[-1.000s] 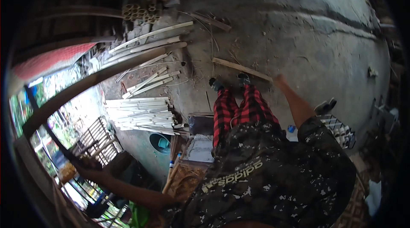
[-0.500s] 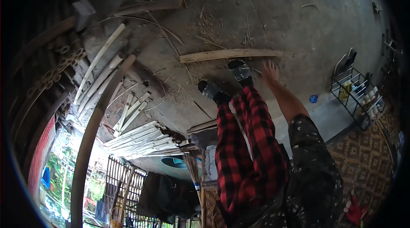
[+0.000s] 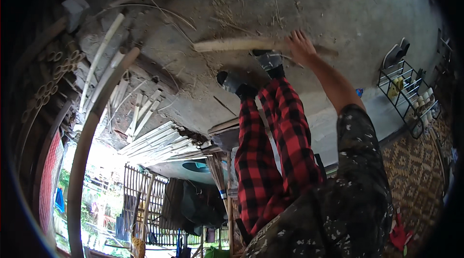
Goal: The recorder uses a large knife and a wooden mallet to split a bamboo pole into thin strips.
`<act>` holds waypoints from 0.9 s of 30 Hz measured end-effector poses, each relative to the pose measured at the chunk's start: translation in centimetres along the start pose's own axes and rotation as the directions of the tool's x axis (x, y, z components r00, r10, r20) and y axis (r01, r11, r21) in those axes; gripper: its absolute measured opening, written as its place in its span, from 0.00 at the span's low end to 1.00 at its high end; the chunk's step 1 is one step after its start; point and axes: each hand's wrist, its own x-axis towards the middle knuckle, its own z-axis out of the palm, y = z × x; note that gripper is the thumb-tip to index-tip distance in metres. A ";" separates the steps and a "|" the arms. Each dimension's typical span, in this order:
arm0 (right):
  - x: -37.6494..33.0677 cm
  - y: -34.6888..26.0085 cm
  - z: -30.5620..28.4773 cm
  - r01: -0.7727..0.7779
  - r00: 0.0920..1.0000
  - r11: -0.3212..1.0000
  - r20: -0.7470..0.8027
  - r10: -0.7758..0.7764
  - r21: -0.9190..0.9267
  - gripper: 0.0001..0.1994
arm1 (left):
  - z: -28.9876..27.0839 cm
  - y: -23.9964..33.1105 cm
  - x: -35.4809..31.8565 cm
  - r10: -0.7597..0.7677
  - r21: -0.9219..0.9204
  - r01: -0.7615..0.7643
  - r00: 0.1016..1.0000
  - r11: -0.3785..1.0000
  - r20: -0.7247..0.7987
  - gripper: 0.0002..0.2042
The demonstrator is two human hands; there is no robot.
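My right hand (image 3: 302, 47) reaches out over a long, slightly curved piece of split bamboo or wood (image 3: 241, 44) lying on the floor. Its fingers are stretched out, and the hand covers a stretch of the piece towards its right end; whether it presses on it I cannot tell. Just on the near side of the piece are my two feet in dark and grey footwear (image 3: 267, 58). My left hand is out of view.
Pale bamboo strips (image 3: 157, 142) are spread out at left, by a long bamboo pole (image 3: 92, 132). Bamboo tubes (image 3: 46, 93) are stacked at far left. A metal rack (image 3: 401, 93) with footwear stands at right. Shavings litter the concrete floor (image 3: 328, 11).
My right hand has moved from near the right end of the piece to over it. The view has shifted a little, so the surroundings sit differently in the picture.
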 end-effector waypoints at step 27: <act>-34.4 -28.1 -87.7 0.736 0.154 0.676 -0.966 -0.208 -0.029 0.32 | -28.9 7.7 -14.8 0.452 -0.298 -0.495 0.868 0.816 -0.205 0.19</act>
